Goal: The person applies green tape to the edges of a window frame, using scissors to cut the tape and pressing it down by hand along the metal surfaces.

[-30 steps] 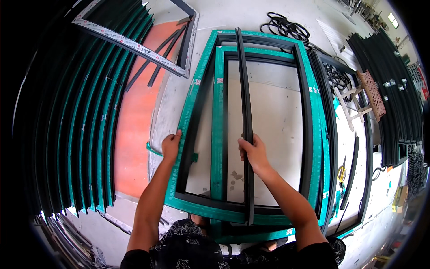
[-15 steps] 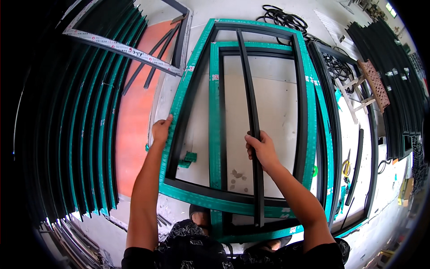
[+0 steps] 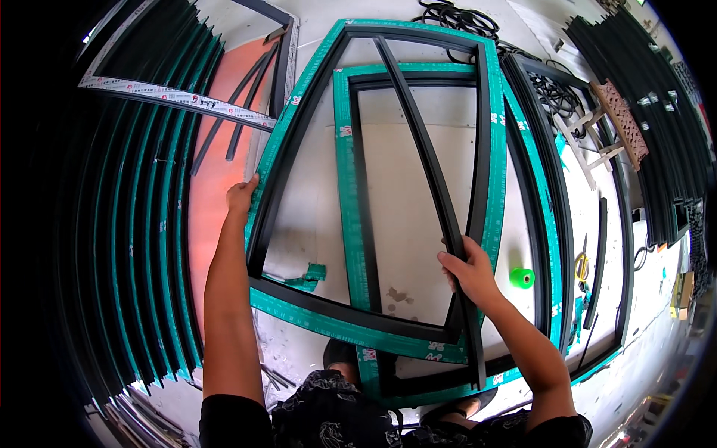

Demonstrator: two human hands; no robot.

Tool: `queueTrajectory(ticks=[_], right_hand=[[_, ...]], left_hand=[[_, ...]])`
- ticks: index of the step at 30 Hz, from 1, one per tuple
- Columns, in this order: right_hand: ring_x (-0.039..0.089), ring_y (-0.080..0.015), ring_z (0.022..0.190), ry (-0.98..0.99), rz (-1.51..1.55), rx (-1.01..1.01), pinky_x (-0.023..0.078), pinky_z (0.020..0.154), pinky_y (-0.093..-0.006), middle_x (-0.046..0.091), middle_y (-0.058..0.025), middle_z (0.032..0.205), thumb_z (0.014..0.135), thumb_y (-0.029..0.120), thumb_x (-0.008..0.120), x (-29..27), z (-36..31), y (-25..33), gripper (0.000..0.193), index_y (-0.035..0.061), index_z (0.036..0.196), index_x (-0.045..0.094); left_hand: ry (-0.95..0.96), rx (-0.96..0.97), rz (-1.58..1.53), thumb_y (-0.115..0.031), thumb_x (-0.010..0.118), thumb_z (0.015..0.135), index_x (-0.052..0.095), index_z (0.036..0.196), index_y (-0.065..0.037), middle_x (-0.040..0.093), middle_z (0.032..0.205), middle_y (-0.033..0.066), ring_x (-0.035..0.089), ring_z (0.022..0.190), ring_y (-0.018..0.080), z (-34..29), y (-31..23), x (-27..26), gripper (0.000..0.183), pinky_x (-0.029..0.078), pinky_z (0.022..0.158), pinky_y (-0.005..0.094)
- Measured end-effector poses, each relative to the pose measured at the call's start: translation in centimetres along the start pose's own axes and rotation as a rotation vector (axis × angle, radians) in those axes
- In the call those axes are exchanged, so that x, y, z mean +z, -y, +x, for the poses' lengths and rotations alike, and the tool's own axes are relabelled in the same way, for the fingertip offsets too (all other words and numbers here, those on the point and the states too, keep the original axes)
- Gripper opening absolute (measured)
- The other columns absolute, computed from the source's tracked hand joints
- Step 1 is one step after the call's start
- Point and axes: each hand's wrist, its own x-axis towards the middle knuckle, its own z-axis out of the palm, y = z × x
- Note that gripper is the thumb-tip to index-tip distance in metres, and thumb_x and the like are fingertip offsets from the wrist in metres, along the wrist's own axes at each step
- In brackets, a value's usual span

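My left hand (image 3: 240, 197) is closed around the left side of a large dark rectangular frame (image 3: 328, 322) covered in green tape, thumb on top. In my right hand (image 3: 472, 275) is a long black bar (image 3: 420, 145), gripped toward its near end. The bar slants across the frame's opening, its far end by the top rail and its near end past the bottom right corner. Beneath the held frame is another green-taped frame (image 3: 346, 187), seen through the opening. The held frame is tilted relative to it.
Rows of black and green profiles (image 3: 119, 224) stand at left, near a white-taped frame (image 3: 172, 97). At right are a green roll (image 3: 522, 278), yellow-handled scissors (image 3: 582, 265), a wooden stool (image 3: 620, 123) and stacked black profiles (image 3: 642, 112). Coiled black cable (image 3: 455, 19) lies behind.
The held frame has shifted left and turned, with my left hand on it. My right hand has moved right and nearer, so the bar slants more. The green roll is now more exposed.
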Motion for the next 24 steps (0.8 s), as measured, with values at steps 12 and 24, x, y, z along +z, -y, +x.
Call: queueTrajectory(ticks=[12,24], right_hand=[[0.058,-0.0082,0.064,-0.249,-0.299,-0.132,0.045,0.056,-0.0242,0.064,-0.0039,0.074,0.088,0.012,0.070,-2.8,-2.7,-6.1,0.032,-0.0034,0.114,0.059],[0.054,-0.0097,0.054,-0.302,-0.253,-0.118,0.042,0.050,-0.0266,0.057,-0.0016,0.064,0.087,0.018,0.071,-4.8,-3.5,-2.7,0.024,0.0001,0.097,0.059]], left_hand=[[0.220,-0.018,-0.194,-0.046,0.068,0.091,0.069,0.092,0.002,0.060,0.076,0.0022,0.054,0.073,0.0106,-0.9,-4.1,-4.3,0.048,0.044,0.067,0.0282],[0.331,0.060,-0.151,-0.047,0.052,0.100,0.060,0.126,0.006,0.065,0.117,0.0124,0.055,0.111,0.0200,-12.8,-2.0,-0.3,0.060,0.041,0.099,0.0315]])
